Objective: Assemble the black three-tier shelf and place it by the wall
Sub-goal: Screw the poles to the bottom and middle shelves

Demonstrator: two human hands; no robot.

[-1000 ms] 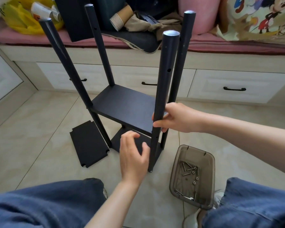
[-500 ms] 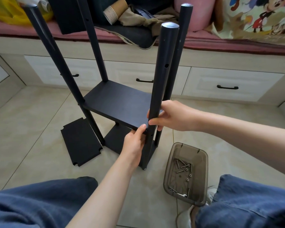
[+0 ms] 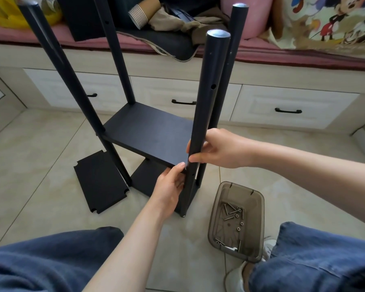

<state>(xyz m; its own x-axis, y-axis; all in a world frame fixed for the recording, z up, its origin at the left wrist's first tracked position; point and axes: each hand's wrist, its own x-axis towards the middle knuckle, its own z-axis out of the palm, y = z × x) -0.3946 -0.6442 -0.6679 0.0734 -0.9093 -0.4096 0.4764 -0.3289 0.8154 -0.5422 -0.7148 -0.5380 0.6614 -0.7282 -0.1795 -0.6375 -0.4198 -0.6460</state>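
My left hand (image 3: 170, 184) has come in to pinch the middle board (image 3: 152, 133) by its near corner at the front post (image 3: 207, 106), which my right hand (image 3: 224, 149) grips; the shelf (image 3: 144, 178) stands on the floor (image 3: 40, 157), ready for a screw, I judge.

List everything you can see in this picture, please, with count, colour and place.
posts: four, black, upright at the board corners
fitted boards: two, black, between the posts
loose board: one, black, flat on the floor, left
tray: one, brown clear, floor, right
screws and nuts: several, silver, inside the tray
drawer handles: three, black, on white drawers behind
left grip: one, at the upper board's near corner
right grip: one, holds the near post
legs: two, blue jeans, bottom
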